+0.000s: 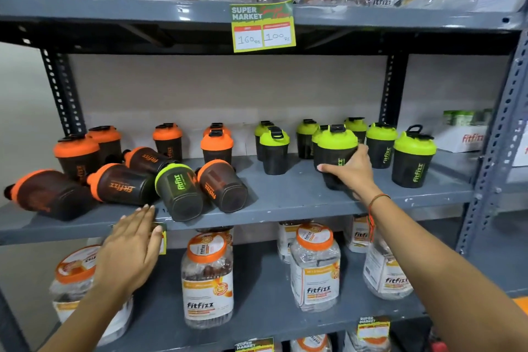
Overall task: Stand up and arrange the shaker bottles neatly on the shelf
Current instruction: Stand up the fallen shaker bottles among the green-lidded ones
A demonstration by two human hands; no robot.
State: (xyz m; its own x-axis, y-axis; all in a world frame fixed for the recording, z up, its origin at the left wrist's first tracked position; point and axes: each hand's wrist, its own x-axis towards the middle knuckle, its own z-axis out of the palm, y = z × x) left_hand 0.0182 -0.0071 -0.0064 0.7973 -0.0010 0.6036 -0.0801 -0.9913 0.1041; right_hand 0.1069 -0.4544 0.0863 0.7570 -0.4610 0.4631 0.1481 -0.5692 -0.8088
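Observation:
On the grey middle shelf (285, 203), several black shaker bottles with green lids stand upright at the right, such as one at the far right (413, 157). My right hand (353, 173) grips another green-lidded shaker (335, 151), upright on the shelf. At the left, orange-lidded shakers stand at the back (217, 146); several lie on their sides in front (120, 184), with one fallen green-lidded shaker (180, 191) among them. My left hand (134, 248) is flat and open at the shelf's front edge, just below the fallen bottles, holding nothing.
Clear fitfizz jars (207, 280) with orange lids fill the shelf below, and more jars line the top shelf. A price tag (263, 27) hangs from the upper shelf edge. A white fitfizz box (463, 137) sits at the far right. Perforated steel uprights frame the rack.

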